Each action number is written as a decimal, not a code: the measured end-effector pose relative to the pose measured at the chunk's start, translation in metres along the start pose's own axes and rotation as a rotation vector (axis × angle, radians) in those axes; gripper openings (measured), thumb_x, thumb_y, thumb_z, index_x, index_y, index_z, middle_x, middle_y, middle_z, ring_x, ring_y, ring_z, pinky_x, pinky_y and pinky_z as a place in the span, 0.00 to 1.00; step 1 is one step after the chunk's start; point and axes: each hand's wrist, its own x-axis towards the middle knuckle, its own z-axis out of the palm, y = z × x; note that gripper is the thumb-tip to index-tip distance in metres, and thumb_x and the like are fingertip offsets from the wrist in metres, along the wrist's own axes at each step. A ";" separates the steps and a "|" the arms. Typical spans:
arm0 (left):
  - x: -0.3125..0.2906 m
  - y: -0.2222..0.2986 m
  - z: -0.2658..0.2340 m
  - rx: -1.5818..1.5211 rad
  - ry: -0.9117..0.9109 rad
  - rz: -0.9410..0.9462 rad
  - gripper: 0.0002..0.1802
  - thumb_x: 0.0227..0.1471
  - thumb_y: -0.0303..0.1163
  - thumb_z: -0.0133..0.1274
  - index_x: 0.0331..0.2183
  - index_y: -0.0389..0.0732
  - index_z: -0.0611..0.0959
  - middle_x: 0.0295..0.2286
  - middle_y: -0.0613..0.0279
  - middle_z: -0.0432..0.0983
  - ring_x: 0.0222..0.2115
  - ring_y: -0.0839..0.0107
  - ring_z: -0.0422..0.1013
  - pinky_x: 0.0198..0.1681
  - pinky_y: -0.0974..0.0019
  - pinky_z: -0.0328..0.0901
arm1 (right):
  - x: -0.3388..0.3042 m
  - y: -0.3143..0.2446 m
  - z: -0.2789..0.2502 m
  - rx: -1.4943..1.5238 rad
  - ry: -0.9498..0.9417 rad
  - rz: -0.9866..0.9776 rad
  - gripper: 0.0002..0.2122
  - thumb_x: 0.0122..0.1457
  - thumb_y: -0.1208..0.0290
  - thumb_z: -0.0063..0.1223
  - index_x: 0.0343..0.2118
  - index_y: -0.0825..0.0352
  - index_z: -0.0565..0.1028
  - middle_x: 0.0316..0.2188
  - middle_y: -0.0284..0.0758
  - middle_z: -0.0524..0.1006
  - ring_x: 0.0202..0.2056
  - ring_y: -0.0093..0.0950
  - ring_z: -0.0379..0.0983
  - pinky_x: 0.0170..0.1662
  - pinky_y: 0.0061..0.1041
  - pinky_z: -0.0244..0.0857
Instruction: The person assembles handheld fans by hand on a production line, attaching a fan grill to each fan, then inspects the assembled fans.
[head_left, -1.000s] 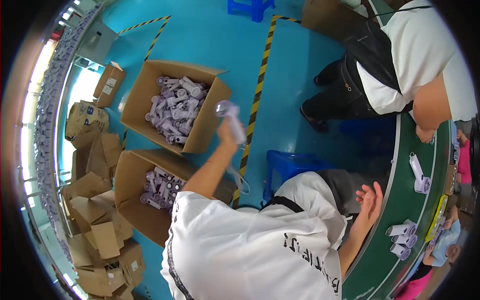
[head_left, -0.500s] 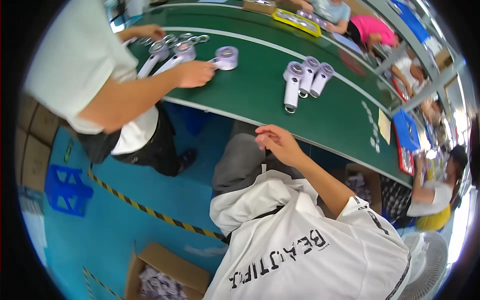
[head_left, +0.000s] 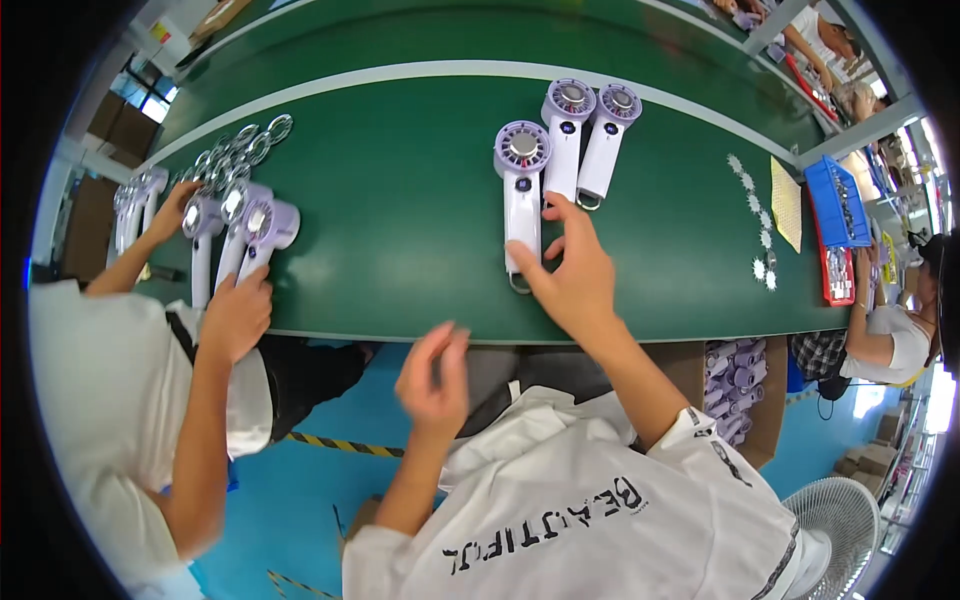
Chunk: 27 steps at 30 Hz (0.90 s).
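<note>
Three white handheld fans with purple heads lie on the green table in front of me. The nearest handheld fan points its handle at me, a metal ring at its end. Over that handle is my right hand, thumb and fingers apart and not closed round it; whether it touches cannot be told. Two more fans, a middle fan and a right fan, lie just behind. My left hand, slightly blurred, hovers before the table edge with fingers apart and nothing in it.
At left a co-worker's hand holds a fan beside other fans and metal rings. Toward the right lie white toothed pieces, a yellow sheet and a blue bin. A carton of fan parts stands below the table.
My view has swung toward the table. My right hand has moved from before the edge to the nearest fan, and my left hand has come into view. The co-worker's hand has moved nearer the other fans.
</note>
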 end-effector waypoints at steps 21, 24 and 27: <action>0.116 0.024 0.057 -0.558 -0.015 -0.634 0.30 0.65 0.27 0.48 0.63 0.32 0.57 0.50 0.47 0.68 0.36 0.64 0.78 0.32 0.63 0.78 | 0.070 0.019 0.000 -0.438 0.040 -0.122 0.34 0.54 0.59 0.67 0.59 0.73 0.66 0.61 0.61 0.58 0.61 0.69 0.54 0.64 0.60 0.53; 0.114 0.034 0.059 -0.535 0.014 -0.561 0.30 0.65 0.30 0.48 0.62 0.31 0.58 0.46 0.48 0.70 0.33 0.66 0.77 0.28 0.65 0.75 | 0.065 0.010 0.009 -0.383 0.015 -0.159 0.34 0.52 0.61 0.69 0.58 0.73 0.66 0.62 0.60 0.58 0.61 0.69 0.54 0.63 0.61 0.53; 0.110 0.046 0.049 -0.603 -0.017 -0.619 0.30 0.64 0.25 0.47 0.63 0.31 0.55 0.52 0.46 0.65 0.34 0.66 0.77 0.28 0.65 0.75 | 0.062 -0.004 0.024 -0.283 -0.051 -0.196 0.34 0.51 0.61 0.70 0.58 0.70 0.67 0.62 0.59 0.58 0.61 0.70 0.53 0.63 0.61 0.54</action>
